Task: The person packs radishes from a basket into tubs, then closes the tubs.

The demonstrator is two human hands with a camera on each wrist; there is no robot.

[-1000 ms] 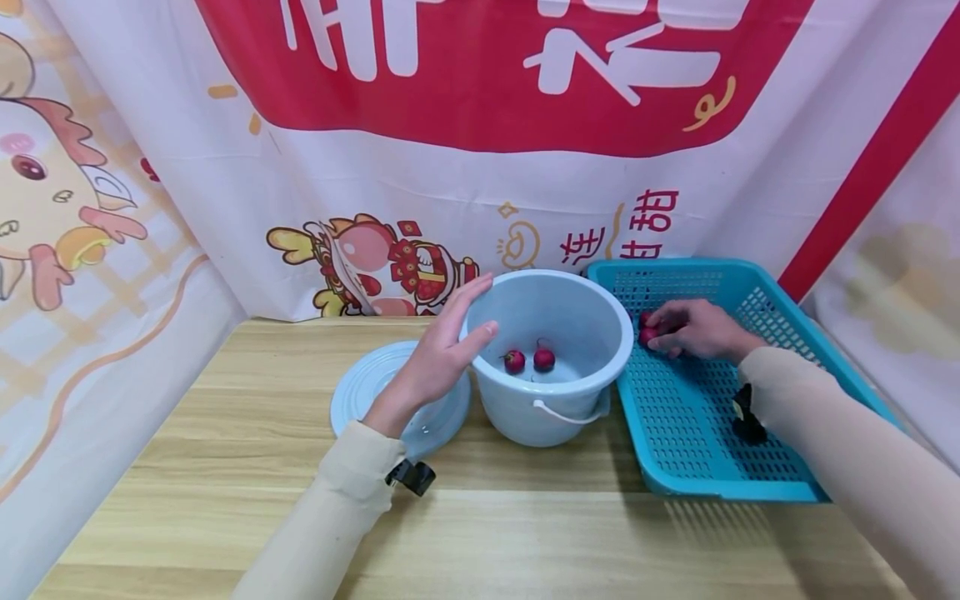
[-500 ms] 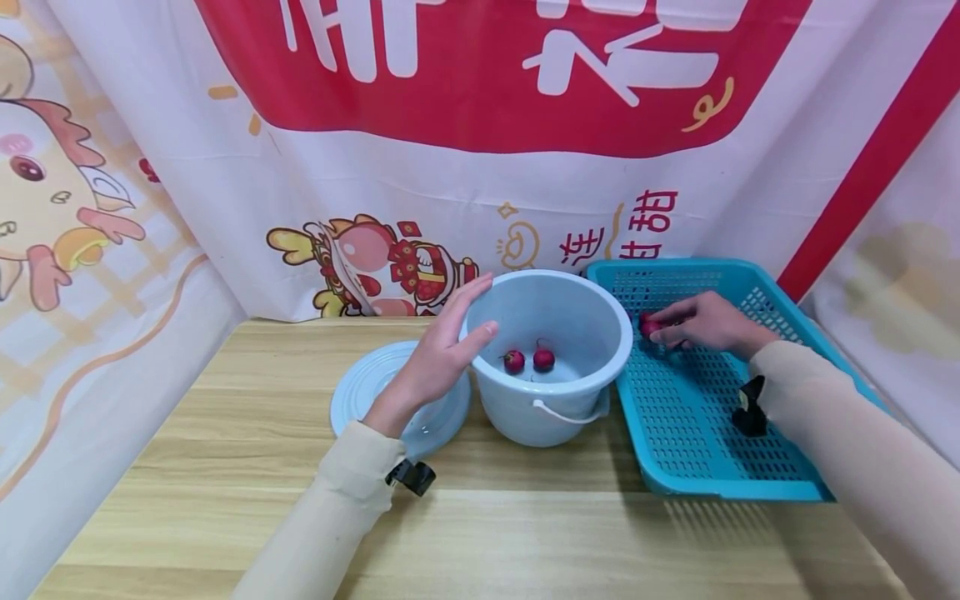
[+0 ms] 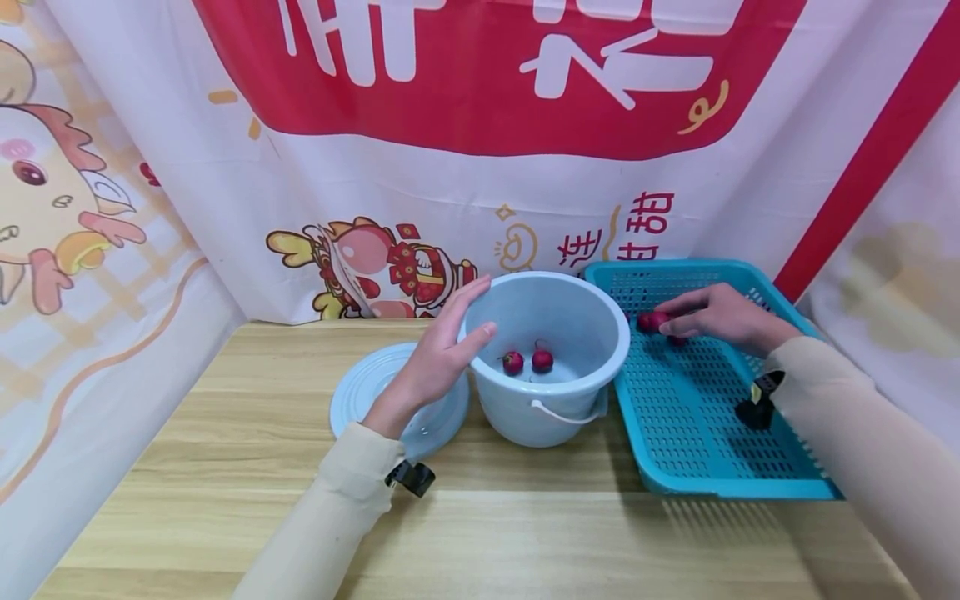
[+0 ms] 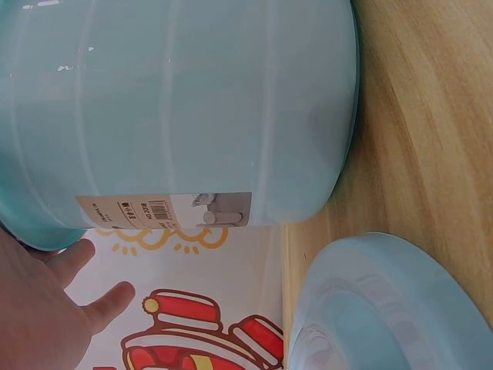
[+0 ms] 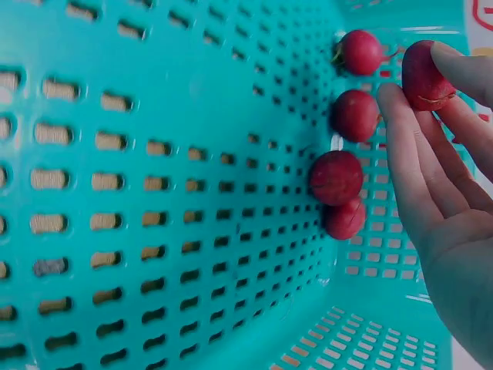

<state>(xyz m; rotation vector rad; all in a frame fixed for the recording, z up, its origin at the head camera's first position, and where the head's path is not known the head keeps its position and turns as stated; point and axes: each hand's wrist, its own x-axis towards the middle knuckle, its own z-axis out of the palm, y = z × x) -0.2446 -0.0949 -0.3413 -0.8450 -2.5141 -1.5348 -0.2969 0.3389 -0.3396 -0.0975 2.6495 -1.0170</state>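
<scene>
My left hand rests with fairly straight fingers along the left rim of a light blue bucket. Two red radishes, one beside the other, lie on the bucket's bottom. Over the far part of a turquoise basket, my right hand pinches a radish between thumb and fingers. Below it, several more radishes lie in the basket along its side, as the right wrist view shows.
The bucket's round blue lid lies on the wooden table, left of the bucket and partly beneath my left forearm. A white handle hangs at the bucket's front. A printed curtain closes off the back.
My right hand has drawn up and to the right from the basket's left side, bringing a radish with it and uncovering others. The left hand stays at the bucket rim.
</scene>
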